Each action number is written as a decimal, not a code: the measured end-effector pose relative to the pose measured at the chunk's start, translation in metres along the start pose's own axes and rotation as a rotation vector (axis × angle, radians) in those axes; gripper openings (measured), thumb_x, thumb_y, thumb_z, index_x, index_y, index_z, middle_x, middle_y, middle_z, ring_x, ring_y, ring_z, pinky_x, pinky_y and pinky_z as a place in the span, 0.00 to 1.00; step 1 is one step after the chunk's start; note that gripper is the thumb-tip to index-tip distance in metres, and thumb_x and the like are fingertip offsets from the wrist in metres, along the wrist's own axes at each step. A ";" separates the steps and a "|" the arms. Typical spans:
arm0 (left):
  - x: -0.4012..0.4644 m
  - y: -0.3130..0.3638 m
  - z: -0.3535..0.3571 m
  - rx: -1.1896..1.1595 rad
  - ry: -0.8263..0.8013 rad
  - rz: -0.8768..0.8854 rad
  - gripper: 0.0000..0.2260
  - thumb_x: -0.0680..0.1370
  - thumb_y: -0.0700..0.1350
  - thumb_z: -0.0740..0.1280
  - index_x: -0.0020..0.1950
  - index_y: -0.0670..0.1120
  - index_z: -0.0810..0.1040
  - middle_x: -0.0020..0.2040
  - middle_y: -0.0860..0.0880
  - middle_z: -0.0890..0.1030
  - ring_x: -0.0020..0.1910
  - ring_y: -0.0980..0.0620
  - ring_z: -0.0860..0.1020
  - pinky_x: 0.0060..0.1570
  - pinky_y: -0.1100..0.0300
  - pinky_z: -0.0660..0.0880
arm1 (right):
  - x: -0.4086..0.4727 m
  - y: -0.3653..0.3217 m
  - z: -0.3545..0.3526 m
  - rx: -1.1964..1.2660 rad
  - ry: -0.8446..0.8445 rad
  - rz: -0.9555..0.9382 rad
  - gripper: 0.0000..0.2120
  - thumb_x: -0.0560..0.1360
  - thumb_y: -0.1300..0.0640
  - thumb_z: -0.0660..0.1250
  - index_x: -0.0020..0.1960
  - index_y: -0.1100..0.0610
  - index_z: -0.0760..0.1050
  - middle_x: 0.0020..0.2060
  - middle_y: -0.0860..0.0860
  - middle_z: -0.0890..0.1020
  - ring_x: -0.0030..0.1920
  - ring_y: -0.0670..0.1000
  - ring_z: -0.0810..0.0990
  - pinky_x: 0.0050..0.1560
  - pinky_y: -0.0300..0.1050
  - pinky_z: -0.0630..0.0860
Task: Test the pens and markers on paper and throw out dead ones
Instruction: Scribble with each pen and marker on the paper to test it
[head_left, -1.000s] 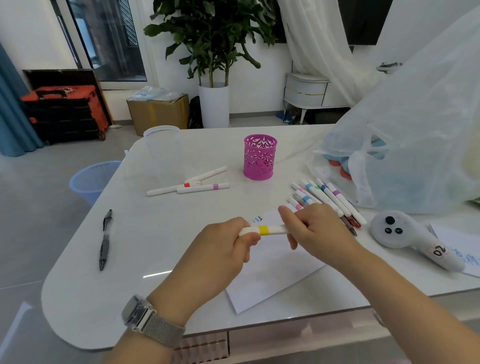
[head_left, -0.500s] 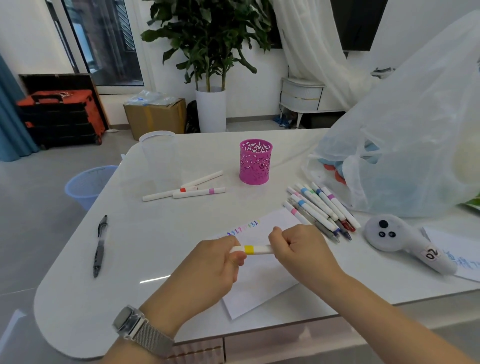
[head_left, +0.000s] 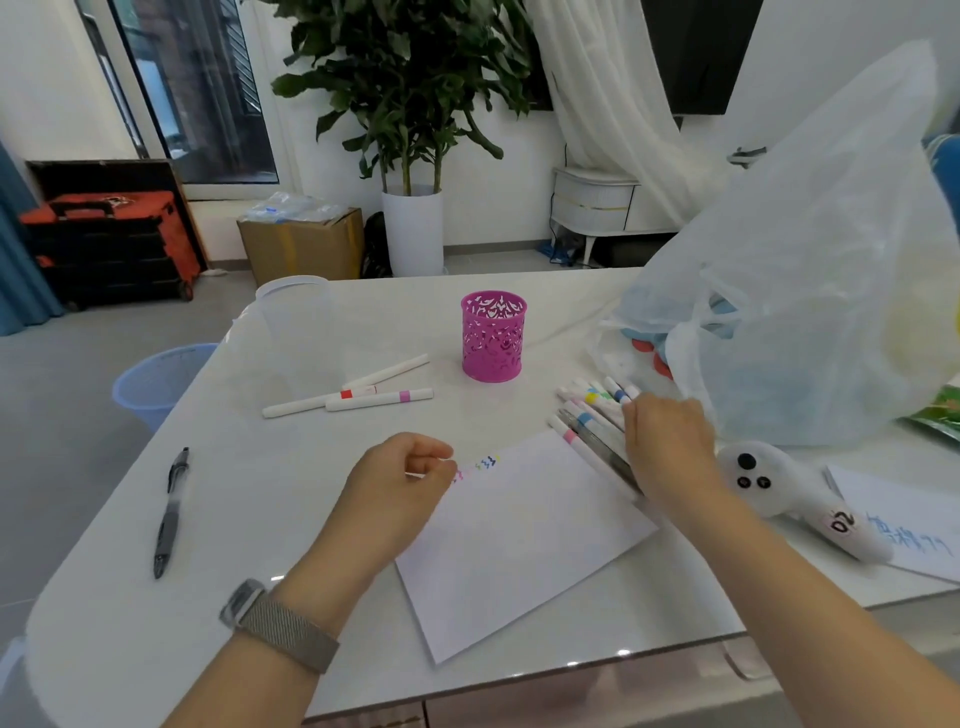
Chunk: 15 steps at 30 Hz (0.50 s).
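While right hand (head_left: 667, 447) rests on marker row (head_left: 587, 421) just right of paper (head_left: 519, 535), grip unclear; left hand (head_left: 400, 480) loosely curled, empty. Markers light, stiff, smooth, likely roll; pinch mid-barrel.

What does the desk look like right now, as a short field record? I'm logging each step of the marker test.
left hand: loosely curled, holds nothing, at the paper's edge
right hand: on the marker pile, grip unclear
paper: coloured test squiggles at its top corner
set aside: three markers left of the pink cup
black pen: untouched, far left
bin: on the floor, left of the table
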<state>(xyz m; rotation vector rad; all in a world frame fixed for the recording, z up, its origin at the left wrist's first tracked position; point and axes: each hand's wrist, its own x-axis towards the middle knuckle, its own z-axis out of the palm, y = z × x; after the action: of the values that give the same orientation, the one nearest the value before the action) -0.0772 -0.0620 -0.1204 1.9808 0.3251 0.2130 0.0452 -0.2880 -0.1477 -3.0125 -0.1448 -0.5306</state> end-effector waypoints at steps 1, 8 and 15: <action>0.003 0.000 -0.004 -0.030 -0.022 -0.033 0.04 0.77 0.42 0.66 0.47 0.51 0.77 0.43 0.53 0.79 0.39 0.57 0.76 0.37 0.64 0.75 | 0.000 0.003 0.004 -0.066 -0.033 0.059 0.07 0.80 0.60 0.55 0.47 0.56 0.72 0.48 0.55 0.80 0.47 0.58 0.73 0.43 0.47 0.61; 0.018 -0.012 -0.042 0.111 0.046 -0.013 0.03 0.76 0.44 0.67 0.42 0.52 0.79 0.39 0.55 0.79 0.38 0.55 0.76 0.37 0.62 0.71 | 0.003 -0.019 0.006 0.065 0.185 -0.042 0.15 0.74 0.55 0.67 0.59 0.59 0.76 0.50 0.60 0.77 0.52 0.63 0.73 0.49 0.56 0.66; 0.011 -0.027 -0.056 0.367 0.028 0.033 0.04 0.77 0.47 0.64 0.43 0.53 0.77 0.42 0.56 0.79 0.39 0.60 0.76 0.36 0.68 0.69 | 0.048 -0.125 0.020 0.322 -0.325 -0.630 0.24 0.78 0.67 0.57 0.72 0.53 0.66 0.68 0.50 0.70 0.66 0.54 0.69 0.62 0.52 0.71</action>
<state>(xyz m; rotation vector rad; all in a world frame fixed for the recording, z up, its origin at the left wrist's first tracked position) -0.0862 0.0001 -0.1213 2.3486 0.3699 0.2141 0.0836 -0.1579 -0.1420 -2.6609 -1.1010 -0.0267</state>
